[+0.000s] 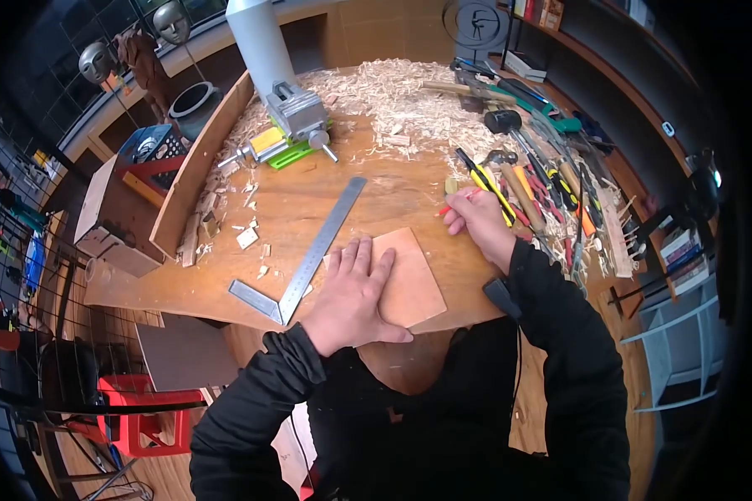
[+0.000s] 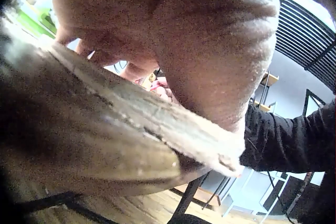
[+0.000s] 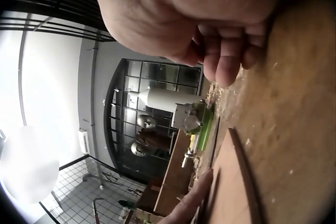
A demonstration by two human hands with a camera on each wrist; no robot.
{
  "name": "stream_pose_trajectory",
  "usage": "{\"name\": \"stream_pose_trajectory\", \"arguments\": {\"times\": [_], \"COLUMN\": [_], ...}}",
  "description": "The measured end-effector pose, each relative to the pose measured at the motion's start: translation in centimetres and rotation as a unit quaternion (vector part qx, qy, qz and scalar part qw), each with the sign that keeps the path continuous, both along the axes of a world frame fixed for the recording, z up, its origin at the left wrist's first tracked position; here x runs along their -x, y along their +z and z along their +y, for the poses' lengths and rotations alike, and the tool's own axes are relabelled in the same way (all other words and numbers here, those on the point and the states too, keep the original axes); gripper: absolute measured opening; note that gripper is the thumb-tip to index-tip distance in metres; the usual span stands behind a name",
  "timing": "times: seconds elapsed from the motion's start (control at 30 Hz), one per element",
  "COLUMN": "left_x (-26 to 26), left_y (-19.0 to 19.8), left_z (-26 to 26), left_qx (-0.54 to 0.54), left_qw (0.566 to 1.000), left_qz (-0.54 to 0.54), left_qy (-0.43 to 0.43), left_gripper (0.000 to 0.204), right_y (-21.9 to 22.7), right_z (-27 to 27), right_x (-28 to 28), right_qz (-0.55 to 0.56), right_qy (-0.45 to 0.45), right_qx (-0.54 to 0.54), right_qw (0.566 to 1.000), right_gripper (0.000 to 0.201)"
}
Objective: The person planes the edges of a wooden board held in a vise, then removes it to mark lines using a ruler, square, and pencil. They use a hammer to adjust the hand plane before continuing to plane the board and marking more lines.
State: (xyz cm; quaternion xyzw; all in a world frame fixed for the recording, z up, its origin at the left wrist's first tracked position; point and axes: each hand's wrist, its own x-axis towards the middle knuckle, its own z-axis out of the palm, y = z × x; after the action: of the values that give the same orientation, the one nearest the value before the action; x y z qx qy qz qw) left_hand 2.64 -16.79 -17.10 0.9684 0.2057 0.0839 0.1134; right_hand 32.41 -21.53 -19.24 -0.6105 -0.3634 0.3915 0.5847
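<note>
A flat reddish-tan wooden board (image 1: pixel 416 280) lies near the table's front edge. My left hand (image 1: pixel 355 292) rests palm down across its left part, fingers spread and thumb toward the front edge. In the right wrist view, the board (image 3: pixel 231 182) shows its thin side, with a left finger beside it. A metal try square (image 1: pixel 319 250) lies just left of that hand, its long blade slanting away. Right of the board, my right hand (image 1: pixel 480 221) has curled fingers around a thin red pencil (image 1: pixel 443 212), mostly hidden by the hand. The left wrist view shows mainly the palm over the table edge.
A grey vise (image 1: pixel 297 113) on a green base stands at the back left. Wood shavings (image 1: pixel 393 100) cover the back. Right of the right hand lie many tools, including a black mallet (image 1: pixel 503 122) and a yellow utility knife (image 1: pixel 486 184). A wooden plank (image 1: pixel 200 167) walls the left side.
</note>
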Motion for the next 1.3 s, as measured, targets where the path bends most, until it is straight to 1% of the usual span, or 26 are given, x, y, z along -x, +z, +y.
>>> {"name": "stream_pose_trajectory", "arguments": {"times": [0.07, 0.17, 0.2, 0.27, 0.3, 0.37, 0.4, 0.47, 0.5, 0.57, 0.73, 0.8, 0.83, 0.9, 1.03, 1.1, 1.13, 1.2, 1.3], "left_x": [0.0, -0.2, -0.2, -0.4, -0.6, -1.7, -2.4, -4.1, -4.8, -5.9, -8.5, -9.2, -9.4, -9.7, -9.8, -9.9, -9.9, -10.0, -9.8], "left_y": [0.2, 0.6, 0.8, 1.3, 1.9, 3.4, 3.8, 4.4, 4.4, 4.4, 3.8, 3.5, 3.2, 2.7, 2.0, 2.4, 2.7, 3.2, 3.1], "left_z": [0.0, 0.0, 0.1, 0.4, 0.8, 2.5, 3.5, 5.1, 5.6, 6.7, 8.3, 8.7, 9.0, 9.4, 10.1, 10.0, 9.8, 9.5, 9.7], "left_qx": [0.003, -0.005, -0.004, -0.043, -0.042, 0.025, 0.026, -0.029, -0.063, -0.05, -0.008, -0.01, -0.006, 0.046, 0.083, 0.087, 0.086, 0.088, 0.094], "left_qw": [1.0, 1.0, 1.0, 0.997, 0.997, 0.998, 0.998, 0.996, 0.997, 0.998, 0.997, 0.999, 0.999, 0.999, 0.996, 0.995, 0.994, 0.993, 0.992], "left_qz": [0.01, 0.02, 0.017, 0.06, 0.059, 0.044, 0.045, 0.073, 0.028, 0.039, 0.078, 0.033, 0.035, -0.003, 0.036, 0.043, 0.049, 0.054, 0.058], "left_qy": [-0.005, -0.005, -0.001, -0.018, -0.015, -0.04, -0.038, -0.036, -0.025, -0.015, -0.008, -0.007, -0.008, 0.025, 0.026, 0.03, 0.042, 0.05, 0.06], "left_gripper": [0.132, 0.134, 0.134, 0.13, 0.13, 0.101, 0.101, 0.057, 0.036, 0.035, 0.033, 0.032, 0.032, 0.037, 0.038, 0.039, 0.04, 0.041, 0.044], "right_y": [-0.1, -0.6, -0.6, -0.7, -0.8, -0.9, -1.1, -1.1, -1.1, -1.3, -1.2, -1.2, -1.3, -1.4, -1.5, -1.8, -1.7, -1.4, -1.1], "right_z": [1.2, 2.5, 2.9, 3.5, 3.9, 4.6, 5.0, 5.9, 6.1, 6.1, 6.4, 6.5, 6.5, 6.3, 5.9, 5.9, 5.9, 6.0, 6.0], "right_x": [0.1, -0.6, -0.7, -0.9, -1.0, -1.2, -1.1, -0.9, -0.8, -0.6, -0.9, -1.2, -1.5, -1.7, -2.4, -2.2, -2.2, -2.0, -1.7], "right_qz": [-0.01, -0.099, -0.101, -0.102, -0.103, -0.083, -0.082, -0.065, -0.065, -0.09, -0.087, -0.084, -0.064, -0.022, -0.001, -0.029, -0.031, -0.058, -0.086], "right_qy": [0.002, 0.06, 0.064, 0.08, 0.083, 0.11, 0.112, 0.082, 0.082, 0.068, 0.055, 0.048, 0.043, 0.033, 0.021, -0.004, -0.006, 0.018, 0.02], "right_qx": [-0.006, -0.01, -0.008, -0.022, -0.021, -0.043, -0.043, -0.043, -0.044, -0.057, -0.049, -0.048, -0.055, -0.065, -0.066, -0.103, -0.102, -0.081, -0.065], "right_qw": [1.0, 0.993, 0.993, 0.991, 0.991, 0.99, 0.989, 0.994, 0.993, 0.992, 0.994, 0.994, 0.995, 0.997, 0.998, 0.994, 0.994, 0.995, 0.994], "right_gripper": [0.015, 0.014, 0.014, 0.012, 0.012, 0.013, 0.013, 0.012, 0.012, 0.011, 0.008, 0.007, 0.007, 0.007, 0.008, 0.008, 0.008, 0.008, 0.009]}}
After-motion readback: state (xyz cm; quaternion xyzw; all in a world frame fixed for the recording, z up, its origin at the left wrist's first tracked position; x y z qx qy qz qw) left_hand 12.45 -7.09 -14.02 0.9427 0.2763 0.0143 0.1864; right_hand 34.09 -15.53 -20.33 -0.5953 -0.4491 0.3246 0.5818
